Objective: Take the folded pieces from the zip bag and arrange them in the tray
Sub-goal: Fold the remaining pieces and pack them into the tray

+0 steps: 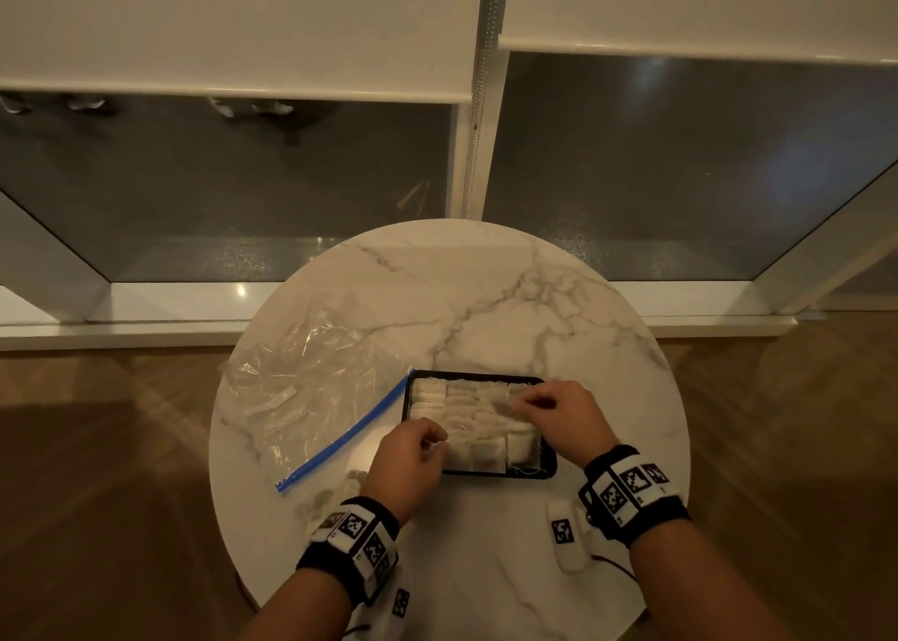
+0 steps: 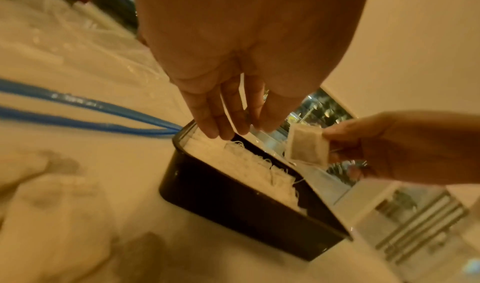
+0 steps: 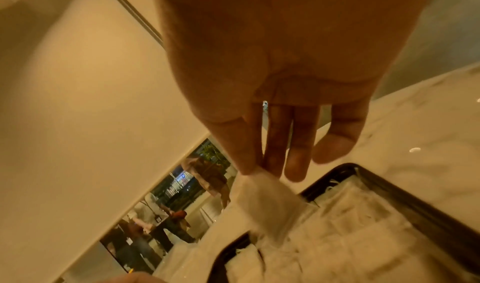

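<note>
We saw the round marble table (image 1: 486,300) bearing the crumpled clear zip bag (image 1: 301,388) with its blue seal, lying just left of the black tray (image 1: 549,465), which was nearly full of white folded pieces (image 1: 466,417). Our right hand (image 1: 559,417) pinched one folded piece (image 2: 307,145) between thumb and fingers above the tray's far side, while our left hand (image 1: 408,465) hovered over the near-left corner, fingers (image 2: 207,113) loosely extended, holding nothing we could make out. A small white marker block (image 1: 566,536) lay near the right wrist.

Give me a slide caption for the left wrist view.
Left hand reaches into the packed black tray while the right hand pinches a folded piece above it.

Black wristbands (image 1: 631,497) — white blocks, black-and-white square markers.
</note>
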